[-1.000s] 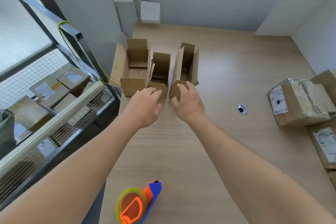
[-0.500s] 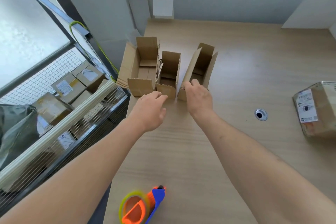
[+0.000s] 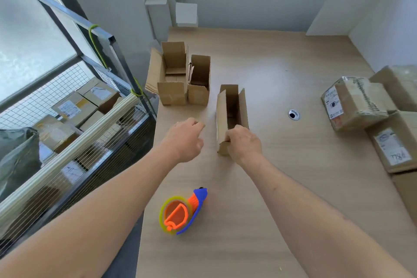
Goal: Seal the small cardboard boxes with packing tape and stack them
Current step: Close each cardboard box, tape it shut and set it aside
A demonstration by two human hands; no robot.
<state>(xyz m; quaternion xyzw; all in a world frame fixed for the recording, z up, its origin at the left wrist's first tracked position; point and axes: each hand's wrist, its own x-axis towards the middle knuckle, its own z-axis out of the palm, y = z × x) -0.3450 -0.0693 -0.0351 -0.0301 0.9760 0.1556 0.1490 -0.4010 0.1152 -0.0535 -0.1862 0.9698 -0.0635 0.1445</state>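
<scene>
Three small open cardboard boxes stand on the wooden table [image 3: 282, 187]. My right hand [image 3: 244, 142] grips the near end of one narrow open box [image 3: 232, 110], which stands apart from the others, nearer to me. The other two open boxes, a wider one [image 3: 171, 77] and a narrow one [image 3: 199, 79], stay side by side at the table's left edge. My left hand [image 3: 185, 139] hovers left of the gripped box, fingers loosely curled, holding nothing. An orange and blue tape dispenser [image 3: 182, 212] with a yellow roll lies close to me.
Sealed, labelled parcels [image 3: 354, 101] are piled at the table's right edge. A cable hole [image 3: 294, 114] sits in the tabletop. Left of the table stands a wire cage cart [image 3: 67, 124] holding more parcels. White walls close the far side.
My right hand has taken hold of the rightmost box and pulled it toward me, away from the other two. My left hand drew back with it.
</scene>
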